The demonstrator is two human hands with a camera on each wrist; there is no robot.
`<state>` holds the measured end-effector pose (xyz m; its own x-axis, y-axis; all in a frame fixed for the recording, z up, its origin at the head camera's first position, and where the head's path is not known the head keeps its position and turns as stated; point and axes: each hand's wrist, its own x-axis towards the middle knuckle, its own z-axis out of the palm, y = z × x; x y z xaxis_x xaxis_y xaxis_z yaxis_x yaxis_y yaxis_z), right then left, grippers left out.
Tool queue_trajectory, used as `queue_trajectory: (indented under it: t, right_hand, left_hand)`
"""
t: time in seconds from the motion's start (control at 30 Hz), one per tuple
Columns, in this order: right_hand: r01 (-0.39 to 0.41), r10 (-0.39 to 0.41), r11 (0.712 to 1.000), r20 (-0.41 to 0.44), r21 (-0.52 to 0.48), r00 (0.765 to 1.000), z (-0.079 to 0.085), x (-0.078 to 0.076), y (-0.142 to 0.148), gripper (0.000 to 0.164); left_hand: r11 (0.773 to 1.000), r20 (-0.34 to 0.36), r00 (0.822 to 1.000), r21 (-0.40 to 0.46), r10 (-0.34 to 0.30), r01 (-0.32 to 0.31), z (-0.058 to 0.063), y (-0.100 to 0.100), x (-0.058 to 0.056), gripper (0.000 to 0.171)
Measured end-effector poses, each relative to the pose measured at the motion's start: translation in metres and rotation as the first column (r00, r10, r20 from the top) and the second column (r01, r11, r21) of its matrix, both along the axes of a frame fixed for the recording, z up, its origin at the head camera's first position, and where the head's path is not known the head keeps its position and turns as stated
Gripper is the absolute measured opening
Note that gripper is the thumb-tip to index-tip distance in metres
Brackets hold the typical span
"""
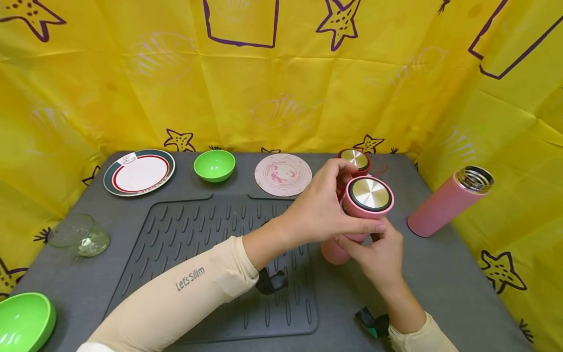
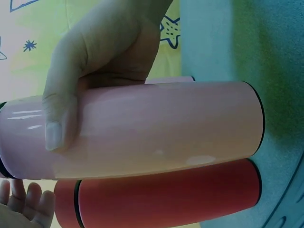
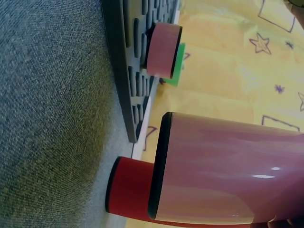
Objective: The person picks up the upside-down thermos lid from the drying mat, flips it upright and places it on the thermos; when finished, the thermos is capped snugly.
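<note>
In the head view both hands meet on a pink thermos (image 1: pixel 370 194) with a shiny metal-topped cap. My left hand (image 1: pixel 318 208) wraps the cap from the left, its thumb across the front. Lower down, my right hand (image 1: pixel 378 254) grips the body; its thumb lies over the pink side in the left wrist view. The thermos (image 3: pixel 228 171) is upright, its base seemingly off the table in the right wrist view. Behind it stands a capped red thermos (image 1: pixel 355 159). To the right is a second pink thermos (image 1: pixel 444 205), uncapped with its steel mouth showing.
A loose pink cap (image 3: pixel 164 50) sits on the ridged drying mat (image 1: pixel 193 225), hidden by my left arm from above. Along the back are a plate (image 1: pixel 140 172), a green bowl (image 1: pixel 214 165) and a round pink disc (image 1: pixel 283 174). Clear glassware (image 1: pixel 90 242) and another green bowl (image 1: pixel 24 322) lie left.
</note>
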<state>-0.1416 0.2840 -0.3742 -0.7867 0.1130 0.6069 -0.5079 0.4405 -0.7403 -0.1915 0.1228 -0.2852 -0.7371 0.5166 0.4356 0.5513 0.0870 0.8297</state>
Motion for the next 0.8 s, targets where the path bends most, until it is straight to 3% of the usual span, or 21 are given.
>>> queue_trajectory:
  t: [0.3, 0.4, 0.5, 0.63, 0.8]
  right_hand:
    - [-0.006, 0.009, 0.998, 0.052, -0.064, 0.999, -0.0045, 0.0006, 0.0002, 0.051]
    - [-0.004, 0.005, 0.999, 0.036, -0.043, 0.999, -0.0041, 0.0003, 0.0001, 0.051]
    - [-0.001, 0.001, 1.0, 0.003, -0.015, 1.0, -0.0031, -0.0004, -0.0006, 0.053]
    - [-0.013, 0.012, 1.0, -0.011, -0.025, 1.0, -0.0034, -0.0012, -0.0012, 0.056]
    - [-0.014, 0.014, 0.998, 0.012, -0.063, 1.0, -0.0065, -0.0009, 0.0004, 0.052]
  left_hand:
    - [0.993, 0.022, 0.993, 0.011, -0.116, 0.115, -0.0013, -0.0045, -0.0036, 0.069]
    - [0.995, 0.008, 0.995, -0.006, -0.101, 0.101, -0.0019, -0.0038, -0.0031, 0.078]
    - [0.999, 0.005, 0.999, -0.026, -0.046, 0.047, -0.0026, -0.0014, -0.0017, 0.085]
    - [1.0, 0.009, 1.0, -0.023, -0.009, 0.009, -0.003, 0.0003, -0.0013, 0.077]
    - [0.996, -0.068, 0.997, -0.086, -0.027, 0.021, -0.0032, -0.0034, -0.0044, 0.067]
